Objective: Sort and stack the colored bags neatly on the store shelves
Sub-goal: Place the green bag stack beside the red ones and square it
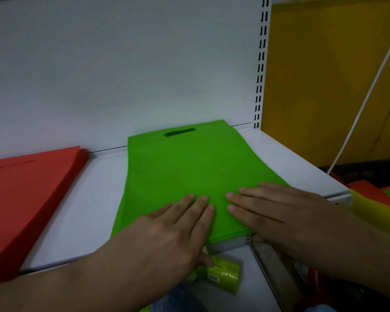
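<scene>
Hands flat on green bags.
Left hand (167,224) and right hand (277,210) lie fingers straight on a stack of matte, rectangular green bags (189,167) on the white metal shelf (95,199). Long axis runs front to back, oval handle cutout toward the back panel. Red bags (25,188) lie well apart at left.

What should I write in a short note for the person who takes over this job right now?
Left hand and right hand: both flat, fingers straight, pressing the near end of the green bag stack.
Green stack lies on the white shelf, cut-out handle toward the back panel.
Red bag stack lies to its left, apart.
Done: green and red are stacked.
Left: more coloured bags wait at the right edge.
</scene>
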Motion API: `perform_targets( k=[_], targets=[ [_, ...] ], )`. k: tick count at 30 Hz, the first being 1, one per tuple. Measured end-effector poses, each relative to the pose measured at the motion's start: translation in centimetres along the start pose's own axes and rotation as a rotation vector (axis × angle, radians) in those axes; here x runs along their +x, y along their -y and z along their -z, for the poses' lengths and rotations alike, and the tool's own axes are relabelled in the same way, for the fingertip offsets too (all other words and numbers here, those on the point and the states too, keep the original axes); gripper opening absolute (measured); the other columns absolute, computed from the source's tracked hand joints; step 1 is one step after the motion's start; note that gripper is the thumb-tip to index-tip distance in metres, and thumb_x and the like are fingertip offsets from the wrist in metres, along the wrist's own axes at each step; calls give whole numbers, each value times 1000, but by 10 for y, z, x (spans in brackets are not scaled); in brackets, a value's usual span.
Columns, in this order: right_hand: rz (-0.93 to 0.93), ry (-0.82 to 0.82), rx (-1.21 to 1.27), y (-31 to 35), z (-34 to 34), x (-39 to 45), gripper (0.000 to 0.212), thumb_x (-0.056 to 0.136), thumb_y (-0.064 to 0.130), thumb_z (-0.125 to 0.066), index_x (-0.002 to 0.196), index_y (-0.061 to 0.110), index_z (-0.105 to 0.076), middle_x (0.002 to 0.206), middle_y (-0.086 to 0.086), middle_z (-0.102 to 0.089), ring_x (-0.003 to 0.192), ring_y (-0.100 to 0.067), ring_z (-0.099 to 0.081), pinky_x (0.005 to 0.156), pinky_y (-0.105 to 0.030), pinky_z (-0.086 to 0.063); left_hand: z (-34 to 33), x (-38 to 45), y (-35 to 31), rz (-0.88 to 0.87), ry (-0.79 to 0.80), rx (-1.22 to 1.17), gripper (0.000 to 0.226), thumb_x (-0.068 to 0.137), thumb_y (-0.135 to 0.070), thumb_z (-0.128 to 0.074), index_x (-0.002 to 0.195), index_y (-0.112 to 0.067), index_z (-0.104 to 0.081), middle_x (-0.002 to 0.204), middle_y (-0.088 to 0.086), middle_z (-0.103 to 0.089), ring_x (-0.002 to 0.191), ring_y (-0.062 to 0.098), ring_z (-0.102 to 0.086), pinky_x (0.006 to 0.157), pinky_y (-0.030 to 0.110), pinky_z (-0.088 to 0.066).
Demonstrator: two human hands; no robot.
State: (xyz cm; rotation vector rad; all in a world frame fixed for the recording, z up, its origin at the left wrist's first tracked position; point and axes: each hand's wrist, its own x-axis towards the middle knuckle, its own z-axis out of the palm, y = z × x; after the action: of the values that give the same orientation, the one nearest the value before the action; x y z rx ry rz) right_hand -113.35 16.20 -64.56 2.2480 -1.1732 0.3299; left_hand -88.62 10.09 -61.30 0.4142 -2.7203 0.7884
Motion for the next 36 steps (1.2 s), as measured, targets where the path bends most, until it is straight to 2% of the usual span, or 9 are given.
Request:
perform_targets(
  k=[3,9,14,17,21,27,30,33,36],
  targets=[
    [46,-32,-46,2,12,3,44,104,32,-20,134,14,-46,140,-5,-51,125,-22,-53,98,-41,-47,1,0,1,-5,2,8,55,93,-39,-32,113,-3,-69,117,16,-67,102,27,-67,75,36,-59],
    [-17,-7,-21,4,6,6,39,102,28,-25,133,15,-44,139,-4,-53,123,-22,-54,99,-39,-41,-6,2,5,1,-6,52,51,89,-35,-38,113,-3,-69,115,16,-67,99,27,-69,74,36,-58],
    [-55,28,-66,7,7,8,47,94,39,-35,132,14,-46,138,-5,-53,122,-21,-55,98,-39,-36,-8,0,3,4,0,73,59,85,-42,-38,115,0,-66,118,19,-65,100,31,-68,75,40,-59],
    [-93,58,-79,10,5,8,54,90,45,-35,132,13,-45,138,-6,-53,121,-22,-55,99,-39,-37,-10,-3,1,4,-10,112,52,84,-31,-43,118,1,-64,121,20,-63,102,32,-67,77,41,-58],
    [-86,25,-66,8,4,9,42,101,23,-19,132,10,-44,137,-8,-54,120,-24,-57,95,-40,-50,-8,-1,4,-14,-40,86,46,82,-20,-42,116,-1,-67,118,18,-65,98,30,-69,72,38,-59],
    [-70,8,-63,4,8,12,50,94,8,-21,125,10,-61,132,-7,-58,116,-21,-60,98,-33,-42,-8,0,13,-16,11,4,48,84,-32,-43,114,-5,-68,117,13,-67,97,25,-69,68,34,-60],
    [-90,15,-49,7,11,12,62,99,12,-5,124,11,-62,132,-7,-58,116,-20,-60,97,-33,-44,-4,2,13,20,51,-71,51,85,-37,-39,110,-5,-70,114,12,-69,95,23,-70,61,32,-60],
    [-87,51,-64,8,12,14,53,100,13,-16,122,11,-64,130,-7,-60,114,-20,-62,93,-31,-49,-4,2,11,22,70,-24,50,86,-33,-38,109,-2,-70,112,15,-69,94,26,-70,65,34,-60],
    [-159,125,20,1,14,11,52,100,43,-23,126,17,-60,133,0,-58,119,-15,-58,99,-29,-38,0,-4,8,44,126,-93,56,87,-42,-36,117,-5,-66,120,12,-65,103,23,-67,76,35,-58]
  ],
)
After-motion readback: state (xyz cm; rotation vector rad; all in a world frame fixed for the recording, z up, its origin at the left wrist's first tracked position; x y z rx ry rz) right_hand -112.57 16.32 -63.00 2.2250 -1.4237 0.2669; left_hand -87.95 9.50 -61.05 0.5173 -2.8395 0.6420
